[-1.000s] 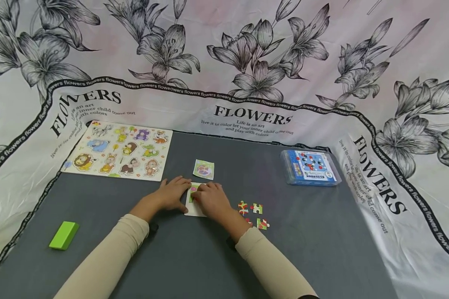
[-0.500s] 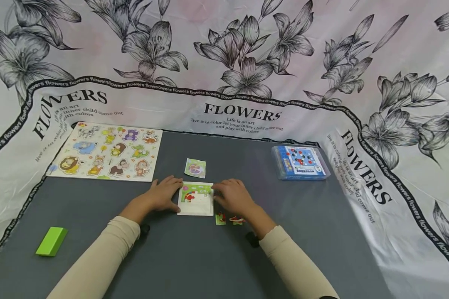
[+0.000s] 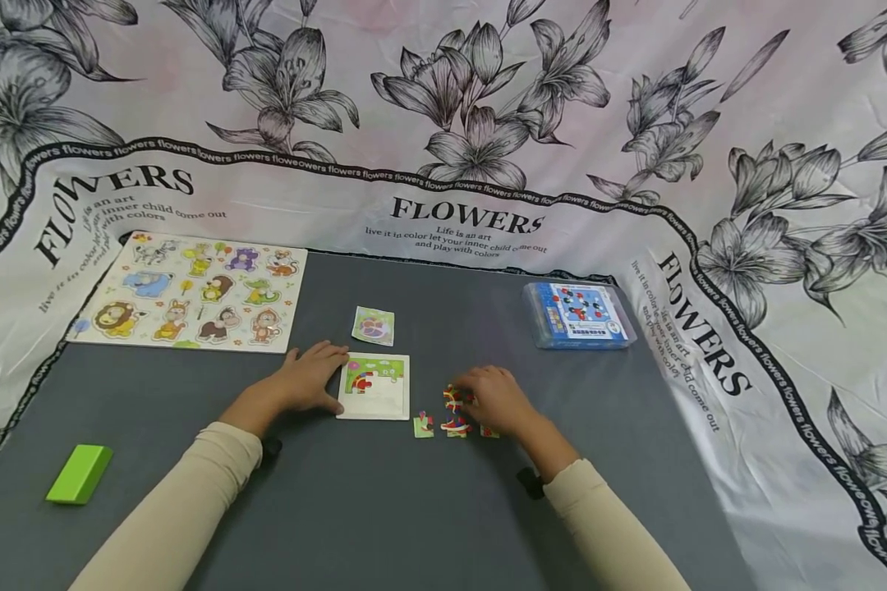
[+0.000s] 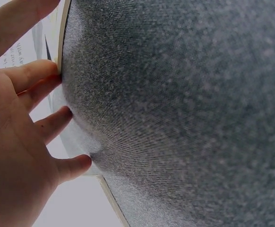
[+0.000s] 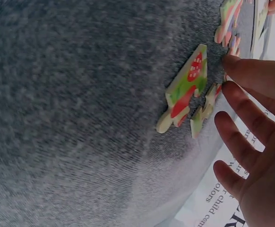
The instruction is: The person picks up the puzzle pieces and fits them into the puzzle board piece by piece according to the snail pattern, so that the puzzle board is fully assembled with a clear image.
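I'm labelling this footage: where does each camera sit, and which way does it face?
Head: worn there, facing forward and down over the puzzle board; left hand, right hand and sleeves show.
Left wrist: worn there, facing grey tabletop; left hand shows.
Right wrist: worn there, facing loose puzzle pieces; right hand shows, left barely.
Head and right wrist share the pieces.

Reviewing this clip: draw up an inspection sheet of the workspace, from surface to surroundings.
Surface: dark grey tabletop.
Work items: square puzzle tray, partly filled at top and left; loose puzzle pieces to its right.
Clutter: animal board far left, green block near left, small picture card beyond the tray, blue box far right.
Hands: left hand spread at the tray's left edge; right hand at the loose pieces, grip unclear.
Cables: nothing seen.
Surroundings: flower-printed cloth behind and at the sides.
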`<action>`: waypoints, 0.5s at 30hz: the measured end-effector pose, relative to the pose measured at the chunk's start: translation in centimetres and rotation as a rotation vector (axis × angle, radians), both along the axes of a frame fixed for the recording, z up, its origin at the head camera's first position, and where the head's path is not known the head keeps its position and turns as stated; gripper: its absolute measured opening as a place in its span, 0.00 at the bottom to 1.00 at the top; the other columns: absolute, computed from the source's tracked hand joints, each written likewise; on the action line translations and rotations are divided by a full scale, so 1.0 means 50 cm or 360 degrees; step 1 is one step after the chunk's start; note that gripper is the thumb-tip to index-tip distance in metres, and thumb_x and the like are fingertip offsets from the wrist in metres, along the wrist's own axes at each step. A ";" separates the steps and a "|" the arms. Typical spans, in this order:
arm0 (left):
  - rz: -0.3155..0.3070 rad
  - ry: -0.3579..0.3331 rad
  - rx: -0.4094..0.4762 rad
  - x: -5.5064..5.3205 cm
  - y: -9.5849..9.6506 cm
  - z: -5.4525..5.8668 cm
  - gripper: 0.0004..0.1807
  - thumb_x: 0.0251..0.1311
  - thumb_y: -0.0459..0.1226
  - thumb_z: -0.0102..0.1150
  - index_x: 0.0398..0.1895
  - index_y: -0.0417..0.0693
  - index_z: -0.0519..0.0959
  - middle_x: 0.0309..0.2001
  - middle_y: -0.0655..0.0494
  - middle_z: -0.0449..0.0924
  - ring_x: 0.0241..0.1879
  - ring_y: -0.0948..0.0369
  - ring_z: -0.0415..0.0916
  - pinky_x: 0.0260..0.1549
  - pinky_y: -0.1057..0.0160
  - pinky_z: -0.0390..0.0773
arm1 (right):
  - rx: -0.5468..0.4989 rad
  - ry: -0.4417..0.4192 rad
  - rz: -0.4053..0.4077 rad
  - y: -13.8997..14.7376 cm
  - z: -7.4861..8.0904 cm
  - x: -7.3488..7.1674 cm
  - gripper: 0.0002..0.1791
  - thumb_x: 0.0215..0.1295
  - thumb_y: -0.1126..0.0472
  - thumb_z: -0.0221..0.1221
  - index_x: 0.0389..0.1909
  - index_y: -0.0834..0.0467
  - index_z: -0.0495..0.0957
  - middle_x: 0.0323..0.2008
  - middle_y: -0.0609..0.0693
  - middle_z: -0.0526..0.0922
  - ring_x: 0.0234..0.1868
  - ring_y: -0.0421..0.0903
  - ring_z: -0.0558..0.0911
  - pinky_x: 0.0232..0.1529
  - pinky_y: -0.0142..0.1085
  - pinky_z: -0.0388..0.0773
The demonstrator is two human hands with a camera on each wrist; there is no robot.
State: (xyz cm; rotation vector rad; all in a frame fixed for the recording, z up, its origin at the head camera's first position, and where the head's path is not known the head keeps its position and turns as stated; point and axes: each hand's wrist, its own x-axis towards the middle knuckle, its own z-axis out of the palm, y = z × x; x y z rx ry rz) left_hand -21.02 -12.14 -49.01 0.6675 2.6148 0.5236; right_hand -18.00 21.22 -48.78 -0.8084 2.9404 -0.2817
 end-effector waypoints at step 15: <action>-0.0006 0.0007 0.0021 0.001 -0.004 0.001 0.48 0.49 0.48 0.73 0.71 0.39 0.63 0.74 0.43 0.55 0.74 0.40 0.44 0.63 0.26 0.43 | -0.0018 0.0070 0.0037 -0.006 -0.003 -0.001 0.16 0.56 0.62 0.69 0.47 0.52 0.84 0.46 0.48 0.83 0.50 0.51 0.80 0.61 0.53 0.68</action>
